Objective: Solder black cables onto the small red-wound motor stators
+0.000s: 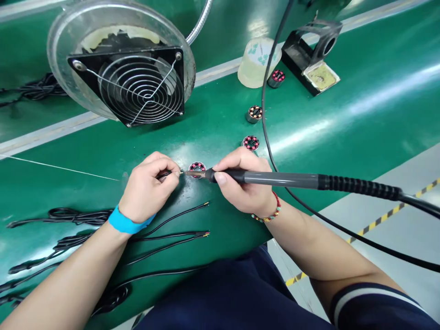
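Observation:
My right hand (240, 181) grips a soldering iron (282, 178) by its dark front grip, the tip pointing left. Pinched between thumb and fingers of my left hand (151, 181) is a thin black cable (164, 174), its small pale end poking out close to the iron's tip. Whether the two touch, I cannot make out. Just behind the tip, a round motor stator (197, 167) with red windings sits on the green bench, partly covered by the iron. Another red-wound stator (250, 142) stands beyond my right hand.
A fume fan (147, 89) with a wire guard stands at the back left. At the back right are a tape roll (252, 68), more stators (254, 113) and an iron stand (309, 59). Black cables (172, 236) lie around my left forearm. The iron's cord (360, 238) trails right.

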{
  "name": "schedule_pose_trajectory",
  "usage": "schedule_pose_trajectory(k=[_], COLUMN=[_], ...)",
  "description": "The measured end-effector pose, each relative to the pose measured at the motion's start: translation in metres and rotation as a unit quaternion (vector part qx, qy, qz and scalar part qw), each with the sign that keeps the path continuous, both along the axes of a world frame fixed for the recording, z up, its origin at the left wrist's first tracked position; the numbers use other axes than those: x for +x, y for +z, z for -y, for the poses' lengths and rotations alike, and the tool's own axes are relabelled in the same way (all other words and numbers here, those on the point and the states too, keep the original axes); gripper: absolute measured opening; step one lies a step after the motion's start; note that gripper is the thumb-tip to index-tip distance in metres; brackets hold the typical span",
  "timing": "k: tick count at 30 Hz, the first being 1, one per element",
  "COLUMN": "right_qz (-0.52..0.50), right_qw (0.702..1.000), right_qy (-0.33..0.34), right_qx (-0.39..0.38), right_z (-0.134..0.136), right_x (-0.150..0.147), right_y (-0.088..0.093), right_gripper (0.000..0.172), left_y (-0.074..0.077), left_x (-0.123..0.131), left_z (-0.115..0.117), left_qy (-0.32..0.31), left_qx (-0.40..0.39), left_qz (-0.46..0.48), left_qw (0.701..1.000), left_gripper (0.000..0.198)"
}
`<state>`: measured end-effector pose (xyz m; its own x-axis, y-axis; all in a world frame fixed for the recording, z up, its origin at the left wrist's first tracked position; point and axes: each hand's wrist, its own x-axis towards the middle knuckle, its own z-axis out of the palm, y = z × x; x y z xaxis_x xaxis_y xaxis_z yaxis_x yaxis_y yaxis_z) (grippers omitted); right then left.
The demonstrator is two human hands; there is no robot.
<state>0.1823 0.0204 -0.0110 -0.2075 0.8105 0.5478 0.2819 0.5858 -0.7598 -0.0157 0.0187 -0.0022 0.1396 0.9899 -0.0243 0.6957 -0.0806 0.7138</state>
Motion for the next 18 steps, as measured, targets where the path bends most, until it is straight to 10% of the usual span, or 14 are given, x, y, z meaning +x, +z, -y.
schedule_pose_trajectory(k=[18], right_qz=[-0.003], right_qw=[1.0], right_qy=[-0.008], right_qx=[-0.008], right_z=[0.001], right_x=[-0.0012], right_y=[-0.0005], right_gripper=[0.012], left_y=[-0.0003], left_x=[0.0004], left_z=[-0.001], left_qy=[-0.005], left_qx=[0.0], left_qz=[-0.009], left_qw=[1.0], left_gripper=[0.012])
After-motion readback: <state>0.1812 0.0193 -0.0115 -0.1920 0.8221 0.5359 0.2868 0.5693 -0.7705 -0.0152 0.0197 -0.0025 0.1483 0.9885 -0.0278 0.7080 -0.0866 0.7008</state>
